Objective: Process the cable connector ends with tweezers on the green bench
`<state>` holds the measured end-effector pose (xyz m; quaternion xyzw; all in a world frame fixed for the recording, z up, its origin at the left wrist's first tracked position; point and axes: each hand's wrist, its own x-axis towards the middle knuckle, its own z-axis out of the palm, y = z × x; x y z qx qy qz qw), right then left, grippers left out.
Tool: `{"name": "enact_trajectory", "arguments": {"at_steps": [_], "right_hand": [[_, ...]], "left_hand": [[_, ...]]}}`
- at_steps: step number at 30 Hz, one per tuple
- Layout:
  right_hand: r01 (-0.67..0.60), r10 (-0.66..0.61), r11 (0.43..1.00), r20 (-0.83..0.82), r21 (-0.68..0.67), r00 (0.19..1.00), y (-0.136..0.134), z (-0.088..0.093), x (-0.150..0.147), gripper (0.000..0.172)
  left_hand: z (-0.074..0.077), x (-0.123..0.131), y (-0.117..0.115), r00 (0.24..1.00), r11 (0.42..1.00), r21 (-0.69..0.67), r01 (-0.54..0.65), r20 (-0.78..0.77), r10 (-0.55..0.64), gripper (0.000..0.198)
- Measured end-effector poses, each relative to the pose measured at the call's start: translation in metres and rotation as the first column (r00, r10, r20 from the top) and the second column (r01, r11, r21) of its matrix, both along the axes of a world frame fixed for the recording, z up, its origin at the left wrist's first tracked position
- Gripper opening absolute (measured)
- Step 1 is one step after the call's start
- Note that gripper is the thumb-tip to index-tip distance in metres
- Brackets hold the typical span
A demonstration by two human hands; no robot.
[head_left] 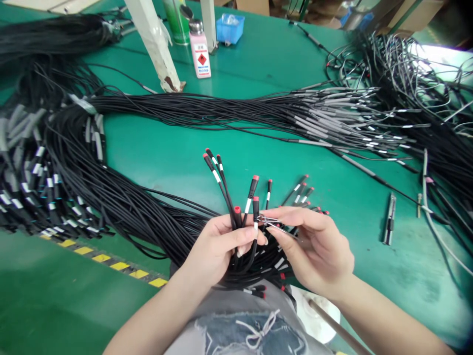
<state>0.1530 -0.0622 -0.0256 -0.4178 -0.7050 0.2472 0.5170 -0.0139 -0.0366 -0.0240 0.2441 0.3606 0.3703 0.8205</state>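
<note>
My left hand (pixel 218 244) is closed around several black cables. Their connectors stand up with red tips and white labels. Between its thumb and fingers one cable connector (pixel 255 212) is held upright. My right hand (pixel 318 246) pinches thin metal tweezers (pixel 283 230), whose tips meet the side of that connector below its red end. Other red-tipped connectors (pixel 303 190) fan out behind my right hand. Below both hands, more of the black cable bundle (pixel 240 278) hangs over my lap.
A long cable bundle (pixel 221 109) with grey sleeves crosses the green table. Thick cable heaps lie left (pixel 22 167) and right (pixel 443 133). A utility knife (pixel 389 219) rests at right. A pink bottle (pixel 200 52) stands near a white post (pixel 153 39) and a blue bin (pixel 229 29).
</note>
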Motion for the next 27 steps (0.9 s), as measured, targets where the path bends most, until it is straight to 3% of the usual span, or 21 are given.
{"name": "enact_trajectory", "arguments": {"at_steps": [7, 27], "right_hand": [[0.002, -0.001, 1.0, -0.101, 0.006, 0.995, -0.0012, -0.0016, -0.0004, 0.046], [0.013, -0.045, 0.981, 0.166, 0.192, 0.985, 0.0025, -0.0053, -0.0015, 0.037]], "left_hand": [[-0.0007, 0.0011, -0.0009, 0.998, 0.995, -0.079, -0.058, 0.017, 0.06, 0.016], [-0.0018, 0.0047, 0.0003, 0.997, 0.993, -0.093, -0.071, 0.03, 0.074, 0.02]]}}
